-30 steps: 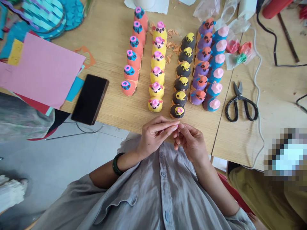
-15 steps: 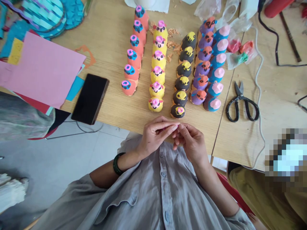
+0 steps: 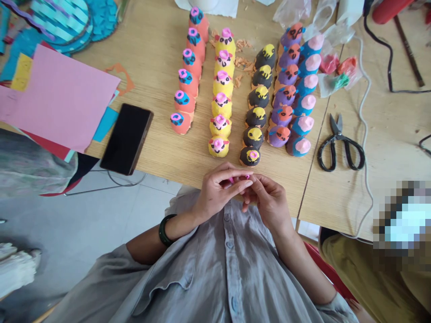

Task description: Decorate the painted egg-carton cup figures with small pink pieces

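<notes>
Fingertip to fingertip, my left hand (image 3: 213, 190) and my right hand (image 3: 272, 199) meet just in front of the table edge. A tiny bit of pink clay (image 3: 248, 176) shows between their tips, pinched from both sides. More pink shows inside the left fingers, mostly hidden. Closest to my hands is a row of black clay domes (image 3: 256, 118) with yellow faces; the nearest dome has a pink ring on its face. To its left stand a yellow row (image 3: 220, 107) with pink snouts and an orange row (image 3: 191, 80) with blue faces.
Purple domes (image 3: 276, 117) and blue domes (image 3: 299, 125) stand right of the black row. Scissors (image 3: 337, 142) lie beside a white cable (image 3: 362, 116). A phone (image 3: 126, 139) and pink paper (image 3: 74, 96) lie left. Another person's clothed lap (image 3: 357, 278) is at lower right.
The left thumb and forefinger have parted slightly, so the pink clay between the fingertips now shows. The rows of domes have not moved.
</notes>
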A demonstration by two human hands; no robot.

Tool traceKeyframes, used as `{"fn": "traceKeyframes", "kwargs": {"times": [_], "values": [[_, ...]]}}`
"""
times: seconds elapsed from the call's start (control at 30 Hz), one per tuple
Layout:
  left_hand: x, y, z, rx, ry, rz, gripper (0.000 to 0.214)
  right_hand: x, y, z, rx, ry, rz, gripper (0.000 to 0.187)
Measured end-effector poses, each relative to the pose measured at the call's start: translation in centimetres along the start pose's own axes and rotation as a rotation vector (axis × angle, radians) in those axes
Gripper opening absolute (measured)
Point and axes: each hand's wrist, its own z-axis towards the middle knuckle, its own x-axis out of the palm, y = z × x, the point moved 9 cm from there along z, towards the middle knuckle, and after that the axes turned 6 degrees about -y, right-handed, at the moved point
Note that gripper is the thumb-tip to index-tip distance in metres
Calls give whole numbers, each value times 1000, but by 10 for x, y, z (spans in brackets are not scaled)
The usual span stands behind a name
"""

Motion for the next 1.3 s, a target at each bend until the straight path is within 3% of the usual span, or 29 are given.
{"fn": "traceKeyframes", "kwargs": {"times": [0.13,0.67,0.9,1.3], "values": [[-5,0,3,-12,-43,-8,8,6,-1,-2,30,47,-1,29],[1,-3,2,-20,1,-49,22,7,-1,2,72,-6,92,25],[4,4,1,-133,47,-140,27,8,-1,6,106,3,132,28],[4,2,9,-149,5,-159,15,4,1,8,102,13,86,28]]}}
